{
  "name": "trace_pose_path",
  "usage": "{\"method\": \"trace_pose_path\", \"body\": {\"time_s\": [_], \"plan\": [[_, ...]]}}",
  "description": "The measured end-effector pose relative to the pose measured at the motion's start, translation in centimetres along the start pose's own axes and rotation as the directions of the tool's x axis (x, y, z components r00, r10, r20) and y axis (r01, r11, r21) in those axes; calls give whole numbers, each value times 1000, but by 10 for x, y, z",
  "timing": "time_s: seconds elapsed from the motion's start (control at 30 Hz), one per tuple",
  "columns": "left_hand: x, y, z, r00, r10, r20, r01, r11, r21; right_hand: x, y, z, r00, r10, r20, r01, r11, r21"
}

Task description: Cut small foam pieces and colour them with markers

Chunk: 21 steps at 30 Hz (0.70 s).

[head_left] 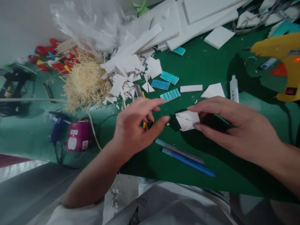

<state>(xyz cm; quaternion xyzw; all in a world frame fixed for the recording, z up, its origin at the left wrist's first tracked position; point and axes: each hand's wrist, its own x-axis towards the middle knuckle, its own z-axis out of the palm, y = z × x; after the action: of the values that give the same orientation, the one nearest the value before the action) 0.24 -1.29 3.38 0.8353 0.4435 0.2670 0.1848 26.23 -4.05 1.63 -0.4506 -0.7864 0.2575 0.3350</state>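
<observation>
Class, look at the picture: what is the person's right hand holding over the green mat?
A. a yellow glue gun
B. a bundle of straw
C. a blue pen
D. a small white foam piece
D: the right hand pinches a small white foam piece between its fingertips, while the glue gun and the blue pen lie apart on the green mat.

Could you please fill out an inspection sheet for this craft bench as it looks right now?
Surface: green mat, partly bare.
Job's things: white foam piece under the right hand; yellow-handled tool beneath the left hand.
Clutter: foam scraps, straw pile, teal tiles, two pens, glue gun.
Grip: right fingertips pinch the piece; left open.
Cables: white cord.
Surroundings: plastic bag, foam boards.
</observation>
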Motion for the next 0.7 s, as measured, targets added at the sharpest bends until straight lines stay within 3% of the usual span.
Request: {"method": "trace_pose_path", "body": {"time_s": [0.13, 0.27, 0.5, 0.7], "plan": [[4, 24, 20, 976, -167, 142, 207, 914, -349, -4, -6, -1, 995, 97, -26, -93, 989, 118], [7, 30, 27, 963, -232, 133, 268, 826, -497, -5, -7, 0, 994, 104, -19, -98, 975, 199], [6, 30, 24, 952, -247, 181, 306, 782, -543, 4, -10, -2, 986, 150, 74, -155, 985, 71], [2, 27, 27, 967, -197, 163, 253, 821, -512, 5, -9, -1, 988, 118, 95, -124, 991, 56]]}}
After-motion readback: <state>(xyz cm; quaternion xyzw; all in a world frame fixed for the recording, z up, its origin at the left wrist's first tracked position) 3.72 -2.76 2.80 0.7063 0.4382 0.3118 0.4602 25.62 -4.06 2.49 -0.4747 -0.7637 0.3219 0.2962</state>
